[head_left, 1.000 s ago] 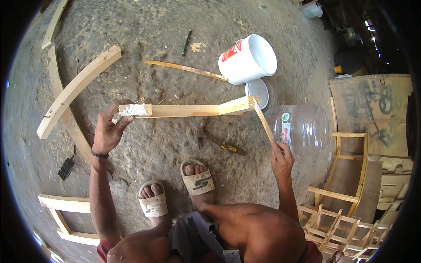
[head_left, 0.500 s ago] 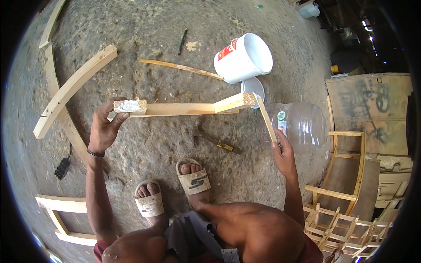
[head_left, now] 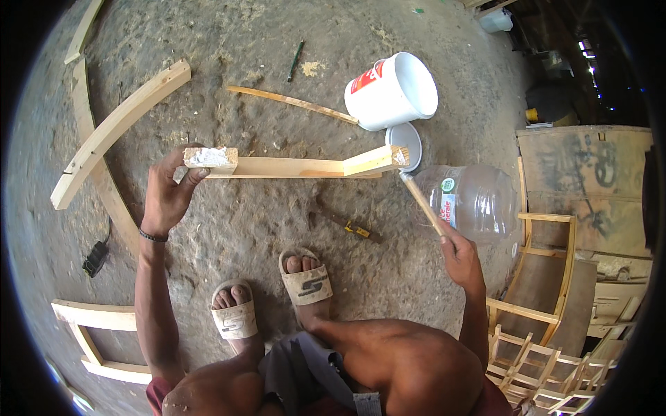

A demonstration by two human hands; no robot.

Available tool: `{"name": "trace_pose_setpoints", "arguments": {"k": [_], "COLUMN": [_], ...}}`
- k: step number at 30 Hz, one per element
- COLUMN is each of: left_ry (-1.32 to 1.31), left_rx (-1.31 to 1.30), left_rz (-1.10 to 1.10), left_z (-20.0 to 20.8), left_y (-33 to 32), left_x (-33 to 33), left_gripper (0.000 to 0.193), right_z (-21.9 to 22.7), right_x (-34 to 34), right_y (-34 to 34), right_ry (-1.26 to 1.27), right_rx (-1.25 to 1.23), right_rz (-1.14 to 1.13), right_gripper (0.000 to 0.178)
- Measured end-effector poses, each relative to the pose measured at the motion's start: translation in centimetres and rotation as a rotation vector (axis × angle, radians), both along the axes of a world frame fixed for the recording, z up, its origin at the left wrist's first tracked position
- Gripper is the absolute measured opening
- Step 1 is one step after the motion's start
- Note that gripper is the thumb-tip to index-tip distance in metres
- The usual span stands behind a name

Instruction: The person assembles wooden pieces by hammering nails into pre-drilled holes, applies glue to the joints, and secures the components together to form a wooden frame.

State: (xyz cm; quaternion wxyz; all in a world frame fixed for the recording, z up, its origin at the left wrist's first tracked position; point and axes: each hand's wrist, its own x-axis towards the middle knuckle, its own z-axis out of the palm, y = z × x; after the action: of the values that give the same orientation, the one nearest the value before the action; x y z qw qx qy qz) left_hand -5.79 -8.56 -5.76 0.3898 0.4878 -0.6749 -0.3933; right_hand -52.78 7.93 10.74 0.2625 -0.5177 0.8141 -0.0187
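Note:
My left hand (head_left: 168, 193) grips the left end of a pale wooden frame piece (head_left: 291, 168), thumb below and fingers behind. White paste (head_left: 207, 156) coats the end block beside my thumb. The piece stretches across in front of me to a second end block on the right. A thin wooden stick (head_left: 426, 205) is pinched in my right hand (head_left: 462, 260). Its whitish tip lies just below the right block, apart from it or barely touching; I cannot tell which. Behind that block are a round grey-white lid (head_left: 404, 133) and a white bucket (head_left: 388, 93) lying tipped on its side.
A large clear plastic bottle (head_left: 479, 201) lies near my right hand. A hammer (head_left: 350, 225) rests on the rough floor before my sandals. Curved planks (head_left: 125, 132) with nails lie left, a wooden strip (head_left: 291, 102) and a pencil (head_left: 296, 61) farther off. Wooden frames (head_left: 531, 308) stand right.
The stick's tip has come off the right end block, moving down and slightly left. My right hand has shifted down and right with it. My left hand still holds the frame piece.

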Motion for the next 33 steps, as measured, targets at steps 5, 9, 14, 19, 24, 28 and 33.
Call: {"name": "trace_pose_setpoints", "arguments": {"k": [5,9,14,19,24,28,33], "left_ry": [-0.002,0.015,-0.011,0.010,-0.019,0.025,-0.022], "left_rx": [-0.005,-0.027,-0.036,0.000,-0.036,-0.031,-0.020], "left_rz": [-0.022,-0.006,-0.013,0.006,-0.001,-0.001,-0.004], "left_z": [0.1,0.0,-0.2,-0.5,-0.4,-0.3,0.0], "left_y": [-0.2,0.1,0.2,0.0,0.0,0.1,0.0], "left_x": [0.3,-0.2,0.4,0.2,0.1,0.2,-0.2], "left_gripper": [0.031,0.031,0.031,0.030,0.032,0.033,0.032], "right_z": [0.7,0.8,1.6,0.8,0.8,0.9,-0.7], "right_x": [1.9,2.8,2.7,1.4,2.9,1.4,3.2], "right_y": [-2.6,-3.6,-1.6,-2.9,-1.7,-2.6,-2.5], "right_ry": [-0.004,-0.020,0.043,0.008,0.042,0.032,-0.023], "right_rx": [-0.181,-0.062,-0.015,-0.092,-0.047,-0.187,-0.020], "right_rz": [0.088,0.133,0.123,0.074,0.133,0.230,0.071], "right_gripper": [0.041,0.041,0.041,0.042,0.042,0.043,0.043]}}
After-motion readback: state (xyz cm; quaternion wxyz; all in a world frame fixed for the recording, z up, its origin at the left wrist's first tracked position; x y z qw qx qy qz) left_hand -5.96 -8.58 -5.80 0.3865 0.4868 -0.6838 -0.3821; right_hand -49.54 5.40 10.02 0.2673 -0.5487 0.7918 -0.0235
